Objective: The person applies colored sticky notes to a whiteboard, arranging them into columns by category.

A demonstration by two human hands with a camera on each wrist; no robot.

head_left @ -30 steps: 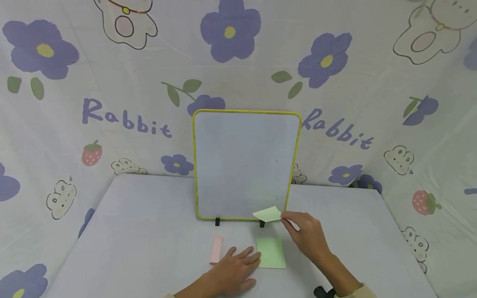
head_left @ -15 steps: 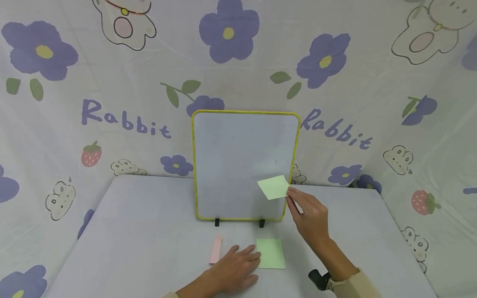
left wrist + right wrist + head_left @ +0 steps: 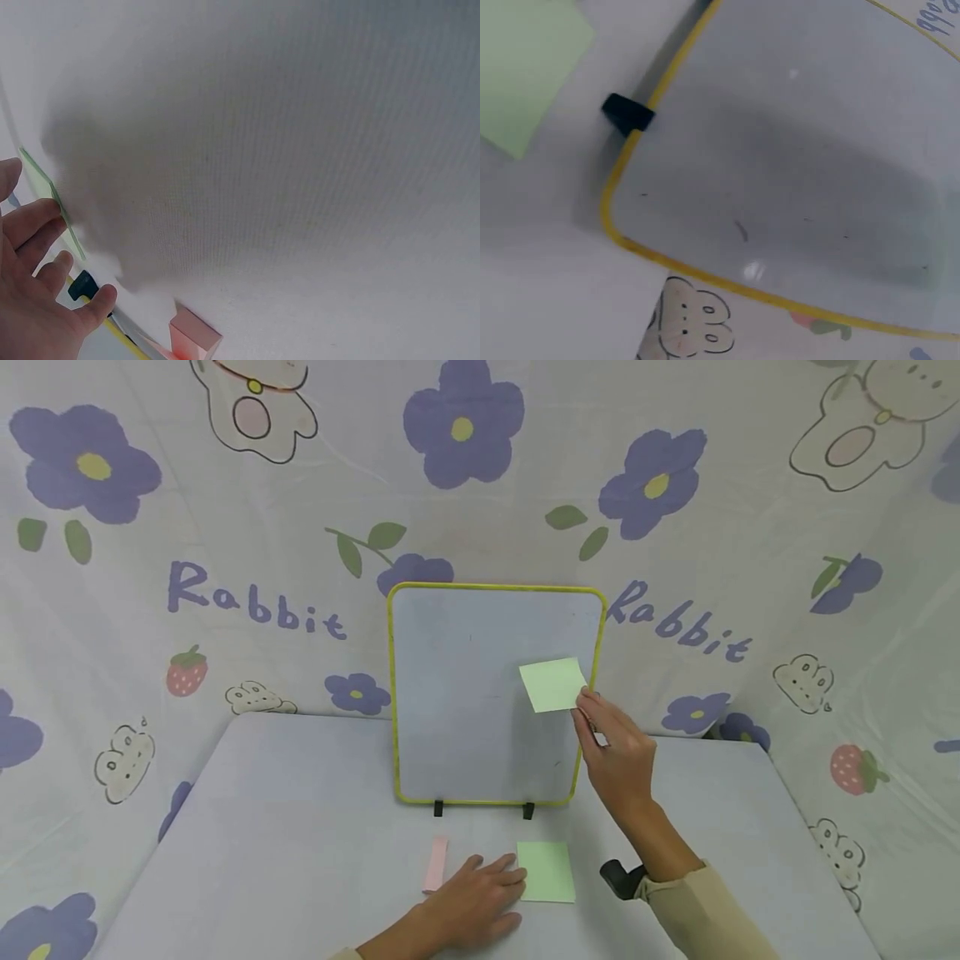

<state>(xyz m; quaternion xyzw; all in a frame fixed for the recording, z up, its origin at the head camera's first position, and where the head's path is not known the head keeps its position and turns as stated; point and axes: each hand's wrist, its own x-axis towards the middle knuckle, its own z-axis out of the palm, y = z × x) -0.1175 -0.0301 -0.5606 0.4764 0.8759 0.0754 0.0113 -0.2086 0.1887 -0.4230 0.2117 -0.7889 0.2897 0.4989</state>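
Observation:
A pale green sticky note is pinched at its lower right corner by my right hand, in front of the right part of a yellow-framed whiteboard. Whether the note touches the board I cannot tell. The right wrist view does not show this hand. My left hand rests on the table, fingers spread, its fingertips at the left edge of a green sticky note pad. In the left wrist view, fingers meet the pad's edge. A narrow pink sticky note pad lies just left of that hand.
The whiteboard stands upright on black feet on a white-covered table. Behind it hangs a patterned cloth with flowers and rabbits. A black device sits at the right wrist.
My right hand has risen with the green note from the whiteboard's bottom edge to about mid-height, and the note now faces me more squarely. The left hand stays nearly still.

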